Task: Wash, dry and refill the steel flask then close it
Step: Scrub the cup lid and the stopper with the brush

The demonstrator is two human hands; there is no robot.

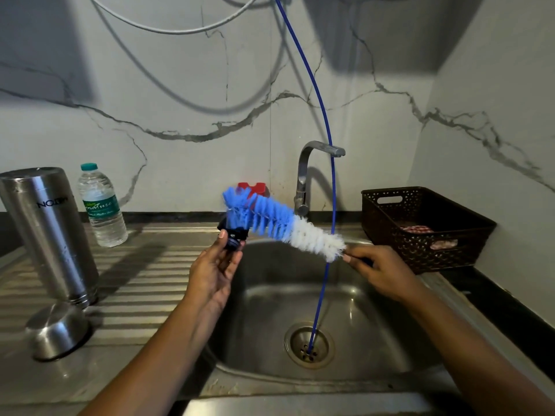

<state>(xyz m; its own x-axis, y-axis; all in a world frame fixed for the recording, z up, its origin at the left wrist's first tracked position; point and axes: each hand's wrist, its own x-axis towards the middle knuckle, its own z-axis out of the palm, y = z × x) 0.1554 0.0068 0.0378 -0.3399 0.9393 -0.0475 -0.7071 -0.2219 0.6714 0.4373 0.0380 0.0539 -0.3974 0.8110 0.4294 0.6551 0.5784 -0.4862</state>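
Over the sink [270, 310] at frame centre, the left grip [214, 271] pinched a dark cap [233, 239]; the right grip [381, 274] clamped the bottle brush [270, 220] handle

The sink basin [270, 295] lies open below my hands, but the blue tube [322, 283] drops through its middle to the drain and splits the room into left and right. The brush [279, 223] gripped in my right hand [381, 271] bars the far side of the basin, its blue end over the black stopper [234, 235] that my left hand [213, 274] pinches. Behind stands the tap [303, 175]. On the right the basket [390, 235] blocks the counter (close by the sink's rim). On the left the ribbed drainboard [144, 280] is free between the basin and the steel flask [51, 235], with the steel cup [57, 328] nearer and the water bottle [103, 211] farther.
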